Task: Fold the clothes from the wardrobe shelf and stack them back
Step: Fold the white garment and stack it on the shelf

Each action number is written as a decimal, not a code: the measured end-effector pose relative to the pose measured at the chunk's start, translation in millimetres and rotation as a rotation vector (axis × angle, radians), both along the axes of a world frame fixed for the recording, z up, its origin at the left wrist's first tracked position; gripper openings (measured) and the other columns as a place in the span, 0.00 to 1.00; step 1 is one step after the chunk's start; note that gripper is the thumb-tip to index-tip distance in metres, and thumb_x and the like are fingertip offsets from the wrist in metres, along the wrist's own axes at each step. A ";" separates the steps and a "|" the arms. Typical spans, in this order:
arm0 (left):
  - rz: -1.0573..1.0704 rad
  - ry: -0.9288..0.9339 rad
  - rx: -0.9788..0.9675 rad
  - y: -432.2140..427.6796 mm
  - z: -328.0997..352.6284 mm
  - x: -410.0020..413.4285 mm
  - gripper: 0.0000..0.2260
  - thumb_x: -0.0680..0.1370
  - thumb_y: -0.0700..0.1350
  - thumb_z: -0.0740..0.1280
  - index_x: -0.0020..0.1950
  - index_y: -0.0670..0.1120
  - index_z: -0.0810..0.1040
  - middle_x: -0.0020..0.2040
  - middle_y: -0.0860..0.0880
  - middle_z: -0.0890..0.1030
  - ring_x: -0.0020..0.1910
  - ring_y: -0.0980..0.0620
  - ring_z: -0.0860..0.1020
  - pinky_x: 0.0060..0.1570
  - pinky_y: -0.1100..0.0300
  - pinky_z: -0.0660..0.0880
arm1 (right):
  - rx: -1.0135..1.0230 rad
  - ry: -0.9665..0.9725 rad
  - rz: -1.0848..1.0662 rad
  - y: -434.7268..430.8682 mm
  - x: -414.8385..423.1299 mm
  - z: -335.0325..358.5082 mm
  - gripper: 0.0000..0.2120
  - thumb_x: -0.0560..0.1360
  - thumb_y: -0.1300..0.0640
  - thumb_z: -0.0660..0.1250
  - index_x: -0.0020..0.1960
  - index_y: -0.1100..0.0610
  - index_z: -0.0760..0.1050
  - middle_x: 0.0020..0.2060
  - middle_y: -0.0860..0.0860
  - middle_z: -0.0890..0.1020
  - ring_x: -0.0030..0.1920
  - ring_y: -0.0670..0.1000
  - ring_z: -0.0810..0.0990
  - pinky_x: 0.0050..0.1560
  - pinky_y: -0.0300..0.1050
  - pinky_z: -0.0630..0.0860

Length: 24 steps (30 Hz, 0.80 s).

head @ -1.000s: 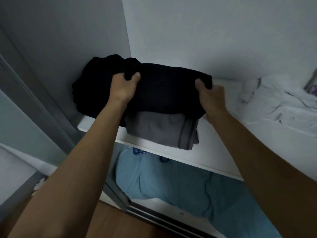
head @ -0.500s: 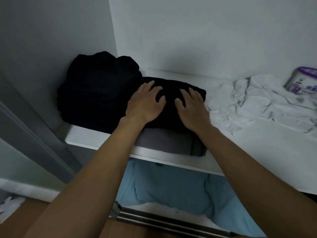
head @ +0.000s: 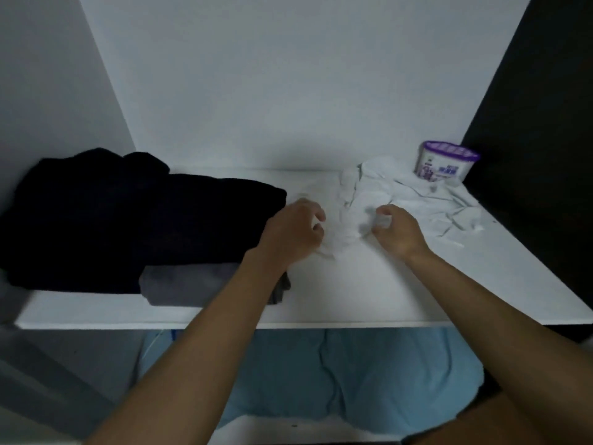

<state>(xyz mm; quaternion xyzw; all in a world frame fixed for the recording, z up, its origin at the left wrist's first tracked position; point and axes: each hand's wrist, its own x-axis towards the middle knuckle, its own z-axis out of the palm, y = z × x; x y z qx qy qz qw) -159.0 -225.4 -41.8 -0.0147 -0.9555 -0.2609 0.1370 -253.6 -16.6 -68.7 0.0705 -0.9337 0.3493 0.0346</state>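
Left hand [head: 293, 231] and right hand [head: 398, 234] each gripped the near edge of the white garment [head: 407, 194], fingers curled into the cloth. Bare shelf [head: 369, 284] ran from them to its front edge, and the folded black stack [head: 144, 216] sat just left. The garment lay crumpled, reaching back to the purple-lidded tub [head: 444, 163].

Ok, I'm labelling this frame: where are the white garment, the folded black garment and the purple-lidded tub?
white garment [head: 414, 194]: head view, on its crumpled middle.
folded black garment [head: 208, 220]: head view, on its flat top face.
purple-lidded tub [head: 444, 167]: head view, on its front wall.
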 end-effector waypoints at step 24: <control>0.327 -0.213 0.071 117.4 -56.0 -25.4 0.06 0.77 0.42 0.64 0.47 0.48 0.81 0.48 0.48 0.83 0.53 0.44 0.79 0.54 0.52 0.74 | 0.096 -0.380 0.899 183.5 54.7 9.2 0.12 0.78 0.55 0.67 0.37 0.56 0.76 0.29 0.43 0.76 0.31 0.39 0.74 0.37 0.34 0.71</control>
